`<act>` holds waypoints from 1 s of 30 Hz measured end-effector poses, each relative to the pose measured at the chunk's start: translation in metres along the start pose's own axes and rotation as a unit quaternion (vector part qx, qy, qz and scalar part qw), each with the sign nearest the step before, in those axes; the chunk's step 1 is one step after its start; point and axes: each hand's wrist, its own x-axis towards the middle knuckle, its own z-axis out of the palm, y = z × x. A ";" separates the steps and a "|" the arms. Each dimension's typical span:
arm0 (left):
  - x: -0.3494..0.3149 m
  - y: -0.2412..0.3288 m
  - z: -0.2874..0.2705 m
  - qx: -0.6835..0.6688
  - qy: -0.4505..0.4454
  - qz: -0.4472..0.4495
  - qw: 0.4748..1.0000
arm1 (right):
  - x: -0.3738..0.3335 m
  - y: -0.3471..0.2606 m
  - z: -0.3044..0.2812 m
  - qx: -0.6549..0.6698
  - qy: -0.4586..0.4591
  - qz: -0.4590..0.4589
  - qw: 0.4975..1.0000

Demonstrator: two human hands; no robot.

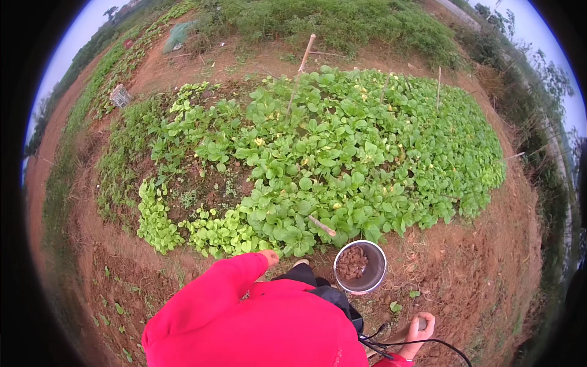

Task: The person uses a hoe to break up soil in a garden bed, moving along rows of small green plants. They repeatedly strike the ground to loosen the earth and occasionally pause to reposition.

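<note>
My right hand (419,333) is closed around a wooden handle (397,337) low on the right, and the handle's blunt end shows between thumb and fingers. Its other end is hidden by my body. My left hand (269,257) reaches out of a red sleeve near the front edge of the leafy green plants (342,165). Its fingers are too small and turned away to read. Between my hands, a bucket (382,264) with a pale rim stands on the soil by the plants, holding brown, lumpy matter (352,263).
Wooden stakes (307,54) poke up from the bed, and a stick (322,226) juts out near the bucket. Black cables (428,341) hang by my right wrist. Reddish bare soil (452,269) surrounds the bed. A pale container (120,96) lies far left.
</note>
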 end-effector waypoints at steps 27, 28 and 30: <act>-0.022 0.120 0.075 0.220 -0.286 0.022 0.932 | -0.100 -0.065 -0.207 -0.066 0.361 -0.069 0.928; -0.023 0.123 0.074 0.235 -0.275 0.025 0.932 | -0.103 -0.063 -0.215 -0.057 0.375 -0.071 0.923; -0.023 0.144 0.093 0.235 -0.288 0.004 0.928 | -0.108 -0.073 -0.235 -0.067 0.400 -0.080 0.911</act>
